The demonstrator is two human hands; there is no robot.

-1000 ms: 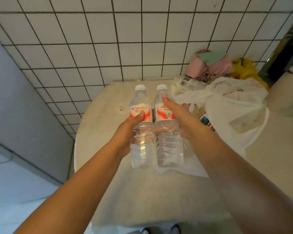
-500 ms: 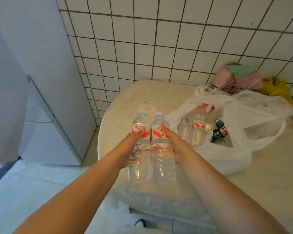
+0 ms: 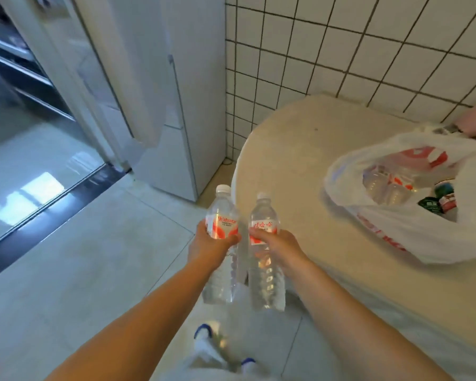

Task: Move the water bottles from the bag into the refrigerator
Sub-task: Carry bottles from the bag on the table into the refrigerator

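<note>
You hold two clear bottles with red-and-white labels and white caps. Your bag is white with red print; the wall is white tile, dark-grouted.

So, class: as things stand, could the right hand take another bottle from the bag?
Probably not yet. The right hand already grips a water bottle, so it isn't free, though the bag lies open on the table with bottles showing.

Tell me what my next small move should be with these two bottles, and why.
Probably carry them left toward the white refrigerator. The left hand and right hand each grip a water bottle, both out of the bag. Whether its door is open isn't clear.
</note>
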